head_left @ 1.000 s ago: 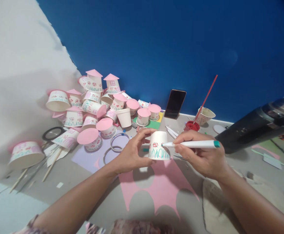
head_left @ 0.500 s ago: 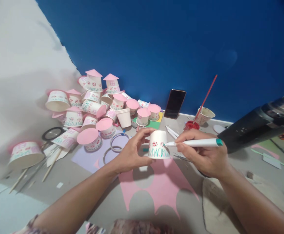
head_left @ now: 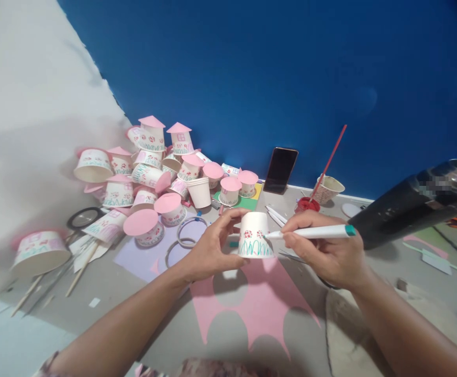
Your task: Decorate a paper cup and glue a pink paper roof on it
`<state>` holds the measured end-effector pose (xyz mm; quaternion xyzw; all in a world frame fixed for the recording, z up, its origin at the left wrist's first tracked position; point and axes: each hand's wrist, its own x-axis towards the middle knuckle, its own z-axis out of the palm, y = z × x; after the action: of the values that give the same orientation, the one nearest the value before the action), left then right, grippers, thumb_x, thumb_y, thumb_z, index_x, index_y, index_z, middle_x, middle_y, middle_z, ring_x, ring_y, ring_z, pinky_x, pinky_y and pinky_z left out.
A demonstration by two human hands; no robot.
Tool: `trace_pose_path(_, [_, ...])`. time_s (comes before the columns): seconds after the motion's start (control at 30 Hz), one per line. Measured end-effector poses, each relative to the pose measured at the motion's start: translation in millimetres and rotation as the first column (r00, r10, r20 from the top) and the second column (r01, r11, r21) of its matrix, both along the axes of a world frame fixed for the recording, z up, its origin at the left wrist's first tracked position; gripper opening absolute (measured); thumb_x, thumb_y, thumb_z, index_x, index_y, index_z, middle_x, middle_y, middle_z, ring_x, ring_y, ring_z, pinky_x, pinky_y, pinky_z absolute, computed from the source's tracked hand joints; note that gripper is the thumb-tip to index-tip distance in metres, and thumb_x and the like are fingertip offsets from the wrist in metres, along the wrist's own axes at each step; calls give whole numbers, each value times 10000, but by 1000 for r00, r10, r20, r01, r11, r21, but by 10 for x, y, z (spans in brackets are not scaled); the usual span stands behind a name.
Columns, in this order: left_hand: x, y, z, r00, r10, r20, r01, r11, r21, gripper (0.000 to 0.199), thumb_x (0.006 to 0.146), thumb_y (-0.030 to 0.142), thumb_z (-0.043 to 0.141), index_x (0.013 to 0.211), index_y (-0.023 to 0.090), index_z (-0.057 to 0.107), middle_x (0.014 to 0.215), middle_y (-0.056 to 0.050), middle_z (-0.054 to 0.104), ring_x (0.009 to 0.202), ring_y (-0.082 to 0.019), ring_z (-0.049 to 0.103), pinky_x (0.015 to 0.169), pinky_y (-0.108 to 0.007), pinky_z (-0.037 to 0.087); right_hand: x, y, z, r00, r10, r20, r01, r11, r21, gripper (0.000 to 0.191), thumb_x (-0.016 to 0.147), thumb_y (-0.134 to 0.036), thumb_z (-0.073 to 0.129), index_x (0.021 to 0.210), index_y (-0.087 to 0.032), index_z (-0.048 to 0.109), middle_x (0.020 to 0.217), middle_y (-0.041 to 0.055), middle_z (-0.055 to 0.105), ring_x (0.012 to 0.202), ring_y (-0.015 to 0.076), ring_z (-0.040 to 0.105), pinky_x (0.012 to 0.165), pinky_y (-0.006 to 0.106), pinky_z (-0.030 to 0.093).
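White paper cup [head_left: 253, 225], inverted, above the near pink sheet [head_left: 257, 301]. Left hand [head_left: 210, 248] grips its side, thumb opposing fingers. Right hand [head_left: 328, 256] pinches marker [head_left: 316, 232], tip right of the red flowers (contact unconfirmed). Judged step: green detailing. A next stroke would need a steady cup, light pressure.

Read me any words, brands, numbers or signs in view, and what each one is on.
No legible text anywhere.
Black flask: a patch near its top is blurred, unreadable.
Held paper cup: drawn flowers and green strokes, no words.
White marker: no lettering shows.
Phone: dark screen.
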<state>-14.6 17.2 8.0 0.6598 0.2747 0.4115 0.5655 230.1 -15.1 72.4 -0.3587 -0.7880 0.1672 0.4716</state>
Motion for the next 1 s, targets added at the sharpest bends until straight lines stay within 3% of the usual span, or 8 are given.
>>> trace_pose_path(0.37, [-1,-9,8,1000,-8,11,9,1000,-24,792,687,137,872,1390,340,571,1474,-76,545,1382,-343,538,1158,-519,424,-8,5,-4,1000,15,13,-15,1000,1,121,931,-158,655,838,-207,715,683,-5,713,489,97,554,449,223,395])
trace_pose_path(0.67, [14,-35,45,999,12,-29,-12,1000,12,773,702,125,846,1389,343,563,1465,-76,551,1370,-344,549,1158,-531,431,31,2,1,996,-85,-8,85,996,41,125,917,-163,662,820,-212,724,654,-8,700,455,96,511,423,234,373])
trace_pose_path(1.0, [10,-46,12,998,10,-65,-4,996,85,808,704,74,816,1413,354,546,1484,-68,536,1383,-340,539,1159,-514,448,-22,27,-3,1000,-3,26,2,1000,16,122,932,-152,645,840,-200,711,669,-12,709,477,90,527,435,226,375])
